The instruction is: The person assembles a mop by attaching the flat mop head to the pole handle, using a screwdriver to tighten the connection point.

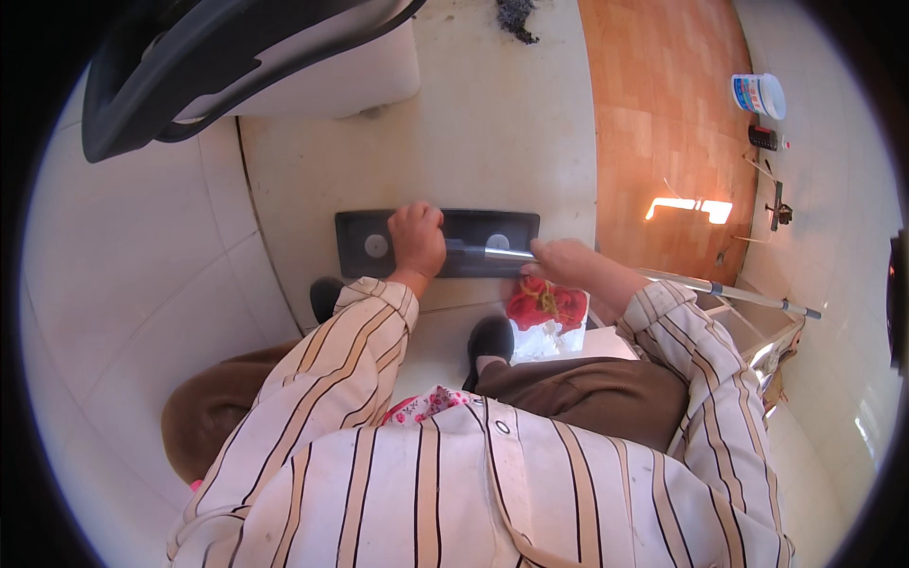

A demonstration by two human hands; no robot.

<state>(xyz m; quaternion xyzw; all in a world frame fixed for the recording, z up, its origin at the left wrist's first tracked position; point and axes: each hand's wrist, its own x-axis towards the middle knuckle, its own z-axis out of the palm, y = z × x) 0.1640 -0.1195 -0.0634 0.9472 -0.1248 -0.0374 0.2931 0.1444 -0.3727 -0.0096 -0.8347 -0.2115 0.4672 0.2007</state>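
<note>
A silver pole (509, 253) with a dark end piece lies across a long black rectangular plate (483, 270) with raised edges and two pale round discs. My left hand (417, 241) is closed in a fist over the plate's middle, around the pole's dark end. My right hand (566, 260) wraps the silver part just past the plate's right end. Beyond my right forearm, the pole stretches away to the right, ending in a dark tip. How the pole joins the plate is hidden by my left hand.
A white bin (379, 71) with a dark rim stands at upper left. A dark fluffy clump (516, 17) lies on the pale floor. A red bundle (544, 305) sits near my shoe (490, 343). At right are a white bucket (762, 97) and a dark bottle (763, 138).
</note>
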